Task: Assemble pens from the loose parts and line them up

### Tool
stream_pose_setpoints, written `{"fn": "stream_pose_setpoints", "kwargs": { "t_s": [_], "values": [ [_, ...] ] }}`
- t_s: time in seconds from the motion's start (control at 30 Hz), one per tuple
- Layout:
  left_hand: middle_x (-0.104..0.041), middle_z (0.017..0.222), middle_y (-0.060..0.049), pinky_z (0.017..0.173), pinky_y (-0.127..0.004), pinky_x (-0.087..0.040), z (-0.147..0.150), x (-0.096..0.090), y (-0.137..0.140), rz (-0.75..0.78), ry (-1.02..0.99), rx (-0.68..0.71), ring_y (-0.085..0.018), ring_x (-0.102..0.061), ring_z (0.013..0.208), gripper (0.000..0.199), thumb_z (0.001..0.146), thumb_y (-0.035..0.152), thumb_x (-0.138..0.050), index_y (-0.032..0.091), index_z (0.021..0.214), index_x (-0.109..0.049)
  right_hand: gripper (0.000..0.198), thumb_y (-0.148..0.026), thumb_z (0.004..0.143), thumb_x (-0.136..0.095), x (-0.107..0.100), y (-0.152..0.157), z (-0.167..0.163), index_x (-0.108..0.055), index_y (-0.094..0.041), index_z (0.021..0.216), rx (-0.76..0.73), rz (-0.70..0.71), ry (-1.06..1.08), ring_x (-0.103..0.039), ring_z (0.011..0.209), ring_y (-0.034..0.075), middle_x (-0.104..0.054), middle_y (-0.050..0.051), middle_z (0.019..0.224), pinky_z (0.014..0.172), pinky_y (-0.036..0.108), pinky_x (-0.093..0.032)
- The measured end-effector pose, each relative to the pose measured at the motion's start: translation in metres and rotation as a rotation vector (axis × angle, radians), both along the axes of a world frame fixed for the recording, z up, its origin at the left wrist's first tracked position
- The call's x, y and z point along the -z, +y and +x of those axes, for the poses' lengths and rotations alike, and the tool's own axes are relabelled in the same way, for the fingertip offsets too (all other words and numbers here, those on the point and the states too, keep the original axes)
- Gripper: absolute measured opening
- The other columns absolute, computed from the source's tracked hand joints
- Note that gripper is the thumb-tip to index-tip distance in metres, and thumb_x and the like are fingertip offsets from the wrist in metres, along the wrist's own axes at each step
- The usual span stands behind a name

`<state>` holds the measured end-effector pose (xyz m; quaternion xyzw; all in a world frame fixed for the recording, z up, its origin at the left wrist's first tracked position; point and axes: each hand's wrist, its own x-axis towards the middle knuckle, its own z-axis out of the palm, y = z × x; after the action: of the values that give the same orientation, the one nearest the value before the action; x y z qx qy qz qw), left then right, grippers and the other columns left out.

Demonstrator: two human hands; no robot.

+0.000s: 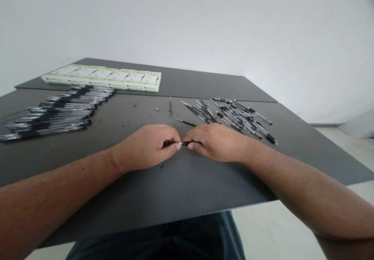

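Between my fingertips, over the near middle of the table, is a pen (184, 143) with a dark grip and a silvery tip. The thumb and fingers of my left hand (153, 145) pinch its tip end. My right hand (219, 141) is closed around the darker part, and most of the pen is hidden in that hand. Just beyond my right fingers lies a thin black ink refill (186, 123). Farther back are a single upright-pointing refill (170, 106) and a small pen tip piece (157, 109), both lying flat.
A loose pile of clear pen barrels with black grips (238, 116) lies right, beside several ink refills (198, 111). A long row of pens (67, 110) spreads at left. Green and white boxes (105, 79) stand behind it on the grey table (175, 194).
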<state>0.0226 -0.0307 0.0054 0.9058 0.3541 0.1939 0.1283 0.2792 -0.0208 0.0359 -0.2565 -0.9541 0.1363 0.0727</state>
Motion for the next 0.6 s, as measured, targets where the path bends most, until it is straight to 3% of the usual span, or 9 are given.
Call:
{"fn": "stream_pose_setpoints", "kwargs": {
  "t_s": [0.27,0.47,0.6],
  "values": [
    [-0.074,0.082,-0.001,0.071,-0.031,-0.043,0.0003,-0.0015,-0.0006,0.018,0.011,-0.009,-0.018,-0.067,0.076,0.024,0.101,0.034,-0.054,0.022,0.09,-0.072,0.028,-0.018,0.097,-0.071,-0.002,0.0001,-0.0003,-0.074,-0.016,0.126,0.028,0.029,0.054,-0.073,0.107,0.025,-0.08,0.011,0.114,0.094,0.036,-0.053],
    [-0.073,0.082,-0.001,0.071,-0.031,-0.043,-0.0005,-0.0013,-0.0003,0.009,0.006,-0.012,-0.018,-0.066,0.076,0.026,0.102,0.035,-0.054,0.022,0.09,-0.072,0.023,-0.02,0.106,-0.059,0.0,0.0013,0.0008,-0.076,-0.018,0.122,0.015,0.022,0.014,-0.074,0.105,0.025,-0.081,0.011,0.113,0.094,0.036,-0.053],
    [-0.073,0.081,-0.001,0.071,-0.031,-0.042,-0.0001,-0.0011,0.0001,0.007,0.004,-0.013,-0.018,-0.066,0.075,0.025,0.101,0.035,-0.054,0.022,0.089,-0.072,0.025,-0.021,0.104,-0.062,-0.0003,0.001,0.0001,-0.075,-0.017,0.126,0.025,0.022,0.02,-0.074,0.108,0.025,-0.081,0.011,0.117,0.095,0.037,-0.053]
  ]
}}
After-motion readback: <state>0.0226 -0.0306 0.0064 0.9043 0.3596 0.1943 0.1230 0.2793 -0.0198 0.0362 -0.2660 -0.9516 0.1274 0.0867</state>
